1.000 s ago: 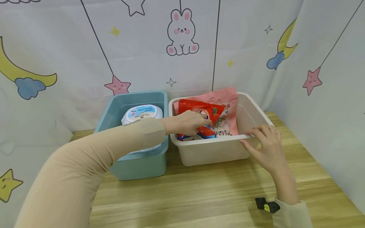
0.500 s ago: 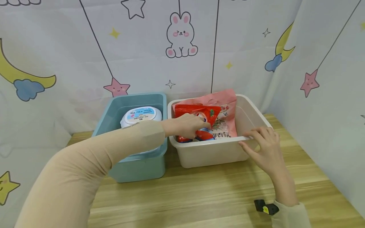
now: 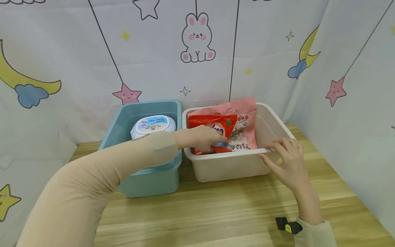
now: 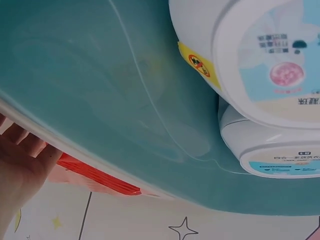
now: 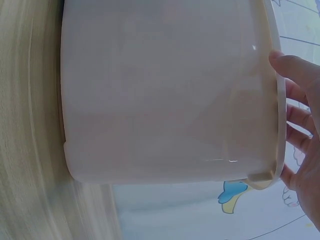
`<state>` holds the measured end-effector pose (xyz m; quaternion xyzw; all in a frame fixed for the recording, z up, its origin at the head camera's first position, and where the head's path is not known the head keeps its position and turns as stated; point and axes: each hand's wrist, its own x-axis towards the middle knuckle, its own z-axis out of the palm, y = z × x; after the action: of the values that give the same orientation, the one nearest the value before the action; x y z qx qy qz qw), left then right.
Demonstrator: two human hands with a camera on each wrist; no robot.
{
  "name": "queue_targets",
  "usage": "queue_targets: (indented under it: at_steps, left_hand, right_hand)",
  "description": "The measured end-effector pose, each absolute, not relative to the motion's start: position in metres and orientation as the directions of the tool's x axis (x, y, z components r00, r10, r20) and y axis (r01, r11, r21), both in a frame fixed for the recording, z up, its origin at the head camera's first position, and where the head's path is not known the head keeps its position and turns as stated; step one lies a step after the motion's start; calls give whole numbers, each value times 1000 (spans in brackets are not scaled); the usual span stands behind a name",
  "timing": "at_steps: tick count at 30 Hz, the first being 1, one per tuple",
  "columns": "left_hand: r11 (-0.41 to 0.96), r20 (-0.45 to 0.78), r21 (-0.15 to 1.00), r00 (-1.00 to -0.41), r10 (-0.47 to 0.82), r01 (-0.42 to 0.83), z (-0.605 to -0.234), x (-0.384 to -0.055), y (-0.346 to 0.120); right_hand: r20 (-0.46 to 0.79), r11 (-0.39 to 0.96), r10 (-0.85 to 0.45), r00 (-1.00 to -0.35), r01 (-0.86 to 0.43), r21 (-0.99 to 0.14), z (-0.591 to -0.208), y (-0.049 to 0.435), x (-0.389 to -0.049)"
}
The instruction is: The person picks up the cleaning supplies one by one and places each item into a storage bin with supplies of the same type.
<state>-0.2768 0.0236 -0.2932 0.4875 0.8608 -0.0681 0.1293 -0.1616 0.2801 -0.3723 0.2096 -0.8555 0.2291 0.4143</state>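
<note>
My left hand (image 3: 202, 137) reaches over the teal bin (image 3: 151, 183) into the white bin (image 3: 231, 168). Its fingers lie across the front of a red detergent bag (image 3: 229, 124) with blue and white print. Behind that bag leans a pink printed bag (image 3: 248, 128). In the left wrist view the fingertips are hidden behind the rim. My right hand (image 3: 288, 164) grips the white bin's front right corner, thumb outside and fingers over the rim, as the right wrist view also shows.
Two white lidded tubs, one nearer (image 4: 280, 55) and one farther (image 4: 282, 160), sit inside the teal bin. Both bins stand side by side on a wood-grain table (image 3: 191, 216). A white printed curtain (image 3: 154, 61) hangs behind and at the sides.
The red bag's upper right corner has shifted slightly left, and its front has turned to show more lettering. The left hand has barely moved; the right hand still holds the rim.
</note>
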Motion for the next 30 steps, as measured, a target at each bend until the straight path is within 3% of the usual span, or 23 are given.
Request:
queue_targets:
  at_steps: [21,30]
  left_hand:
    - [539,-281,-16,-521,806,842,-286,-269,13]
    - [526,-263,-19,-512,818,850,-289,-268,11]
  right_hand:
    - [826,808,-152,-543,-549,-212,-372,278,-162]
    - [785,814,-180,-593,-538,-220,-367,279,-159]
